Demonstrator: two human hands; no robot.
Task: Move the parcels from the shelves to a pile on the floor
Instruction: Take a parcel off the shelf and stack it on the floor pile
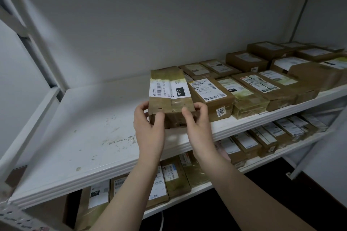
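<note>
Head view: brown taped cardboard parcel (170, 95), label 010, at front edge of white metal shelf (84, 127); left hand (148, 127) and right hand (197, 124) curl fingers round its near end. Many boxed parcels (262, 88) remain shelved; pile unseen.

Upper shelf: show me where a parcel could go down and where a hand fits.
Bare: the left half of the upper shelf, between the frame rail and the 010 parcel gripped by left hand and right hand. Crowded: right of it, parcels packed side by side to the far end.
</note>
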